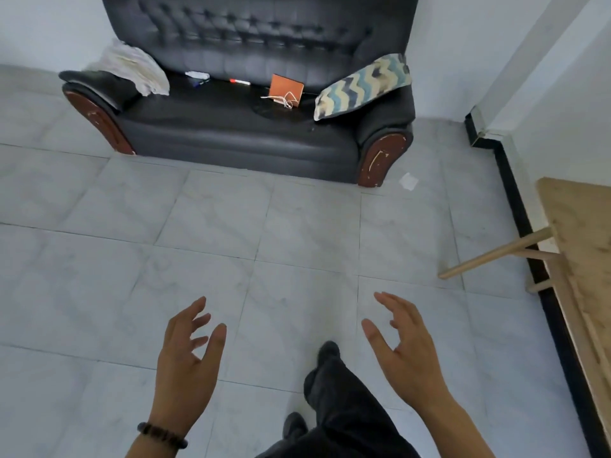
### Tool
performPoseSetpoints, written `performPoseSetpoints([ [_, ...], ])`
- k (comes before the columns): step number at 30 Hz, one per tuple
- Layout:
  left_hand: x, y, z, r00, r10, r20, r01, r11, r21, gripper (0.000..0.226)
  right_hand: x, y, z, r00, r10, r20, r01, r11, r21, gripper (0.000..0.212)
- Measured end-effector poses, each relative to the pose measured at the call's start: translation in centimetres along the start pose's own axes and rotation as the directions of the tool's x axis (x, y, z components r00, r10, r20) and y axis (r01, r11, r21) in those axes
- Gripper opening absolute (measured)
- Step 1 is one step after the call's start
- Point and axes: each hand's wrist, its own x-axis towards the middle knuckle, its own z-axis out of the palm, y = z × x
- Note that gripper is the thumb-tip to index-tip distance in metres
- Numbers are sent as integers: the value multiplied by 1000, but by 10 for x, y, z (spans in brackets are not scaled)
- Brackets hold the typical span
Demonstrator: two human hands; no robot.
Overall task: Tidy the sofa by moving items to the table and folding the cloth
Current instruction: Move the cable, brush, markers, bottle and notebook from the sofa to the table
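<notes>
2 empty hands, sofa ahead
Left hand and right hand hover spread wide over floor tiles, well apart from the cloth on the sofa armrest; table at right.

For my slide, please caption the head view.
Empty hands approach a black sofa holding cloth, pillow and small items.

The person wore a dark beaded bracelet on the left wrist, bare forearms, dark trousers and dark shoes
</notes>
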Motion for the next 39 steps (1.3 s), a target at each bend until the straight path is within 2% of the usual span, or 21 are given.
performPoseSetpoints([
  [6,138,-7,-1,996,-63,-56,65,998,26,44,130,-37,64,998,44,49,-48,995,87,46],
  [10,235,11,-28,988,-103,-119,107,994,26,43,237,-89,94,992,64,104,-75,991,112,49],
  [15,338,34,-69,958,-151,-243,154,988,-6,40,360,-167,131,975,-55,216,44,997,57,51],
  [19,411,31,-87,921,-215,-325,211,976,-48,54,442,-225,163,948,-116,297,110,993,38,50],
  [22,479,13,-95,888,-265,-375,237,964,-119,42,512,-263,203,925,-156,347,167,986,-2,48],
  [26,589,-14,-113,880,-309,-360,268,950,-159,47,610,-311,264,914,-188,360,224,973,-61,50],
  [29,681,-17,-140,901,-293,-321,263,955,-135,48,680,-359,294,928,-181,327,220,972,-86,52],
  [32,774,0,-171,940,-220,-261,207,975,-80,47,737,-405,313,946,-172,274,202,976,-86,52],
  [39,985,16,-200,990,-94,-105,100,993,60,43,860,-464,371,992,-23,120,23,1000,2,49],
])
